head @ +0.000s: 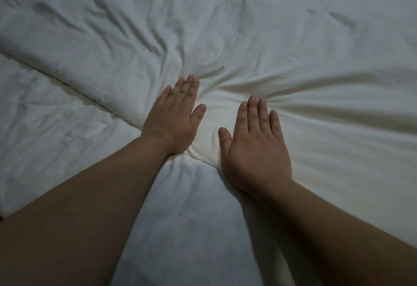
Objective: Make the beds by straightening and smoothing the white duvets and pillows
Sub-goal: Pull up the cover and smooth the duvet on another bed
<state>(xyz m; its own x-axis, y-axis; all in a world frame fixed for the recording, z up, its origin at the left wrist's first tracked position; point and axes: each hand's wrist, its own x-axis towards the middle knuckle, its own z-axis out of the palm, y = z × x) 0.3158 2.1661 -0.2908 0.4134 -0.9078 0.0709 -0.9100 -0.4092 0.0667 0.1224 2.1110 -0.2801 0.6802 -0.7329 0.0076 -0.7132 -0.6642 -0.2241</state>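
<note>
Pressing creased white fabric duvet (293, 37) with left hand (174, 114) and right hand (255, 141), flat, fingers together; could bunch fresh folds farther off if pushed unevenly.

Left hand (174, 117), right hand (255, 143) flat, pressing duvet (293, 49).

The wrinkled white fabric-covered bed (52, 132) fills nearly the whole view. The light is dim and cool, greyish-blue toward the edges, with a warmer, brighter cream patch near the middle. A small dark sliver (1, 218) shows at the left edge, too small to identify.
</note>
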